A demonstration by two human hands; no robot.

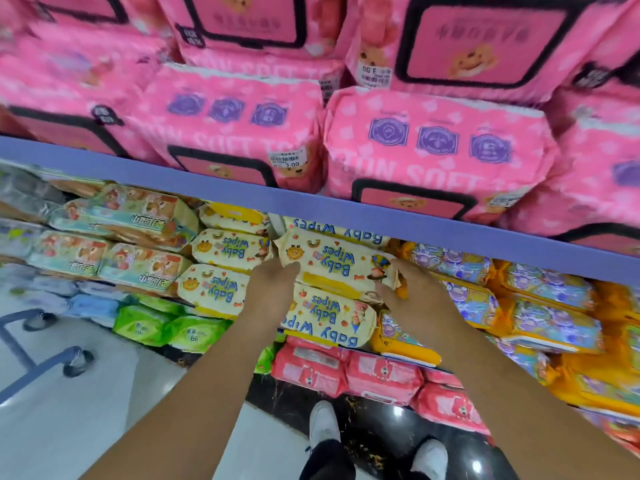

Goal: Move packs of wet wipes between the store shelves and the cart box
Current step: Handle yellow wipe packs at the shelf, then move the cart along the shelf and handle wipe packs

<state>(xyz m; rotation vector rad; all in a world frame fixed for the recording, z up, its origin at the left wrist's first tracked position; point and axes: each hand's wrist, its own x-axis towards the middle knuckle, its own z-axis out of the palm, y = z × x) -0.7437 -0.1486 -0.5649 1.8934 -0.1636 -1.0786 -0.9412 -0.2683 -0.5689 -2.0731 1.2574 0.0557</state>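
Observation:
A cream and yellow "Baby Wipes" pack (pixel 337 259) lies on top of a stack on the middle shelf, under the purple shelf edge (pixel 242 192). My left hand (pixel 273 284) holds its left end and my right hand (pixel 401 289) grips its right end, fingers curled round the crimped seam. Another Baby Wipes pack (pixel 329 318) lies right below it, and more of them (pixel 221 251) are stacked to the left. The cart box is not in view.
Large pink tissue packs (pixel 440 154) fill the shelf above. Orange and purple packs (pixel 540 306) sit right of my hands, green packs (pixel 166 327) and pink packs (pixel 346 372) lower down. A cart's wheeled frame (pixel 74 358) stands on the floor at left. My shoes (pixel 323 424) are below.

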